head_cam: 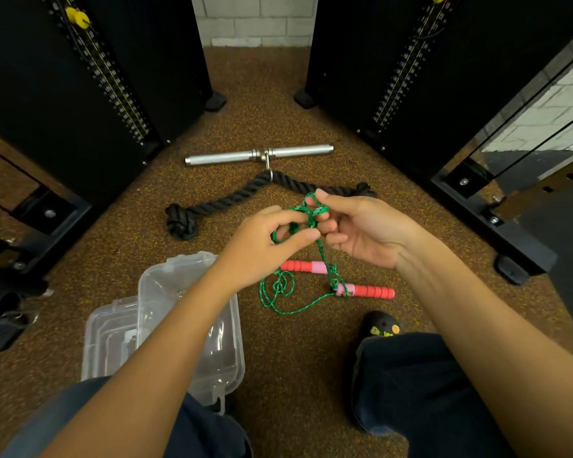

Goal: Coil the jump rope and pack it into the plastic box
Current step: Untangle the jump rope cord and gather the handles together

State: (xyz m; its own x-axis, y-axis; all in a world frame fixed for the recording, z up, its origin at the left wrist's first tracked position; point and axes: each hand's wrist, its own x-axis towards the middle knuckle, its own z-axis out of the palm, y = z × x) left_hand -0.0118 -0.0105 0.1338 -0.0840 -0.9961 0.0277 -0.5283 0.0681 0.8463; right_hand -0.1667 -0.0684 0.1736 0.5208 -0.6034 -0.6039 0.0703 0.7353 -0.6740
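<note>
Both hands lifted over the floor, working green cord into loops

The left hand (265, 249) pinches a small loop of the jump rope (311, 219) between thumb and fingers, while the right hand (361, 229) has the cord wound round its curled fingers, probably to keep the turns even and off the floor (295, 342). From there the cord drops to a loose tangle lying between the two red handles (368, 290), which rest on the floor beyond the knees. The plastic box (192, 328) sits open near the left knee, seemingly put close for packing; it looks empty, and its lid (108, 338) lies partly beneath its left side
</note>
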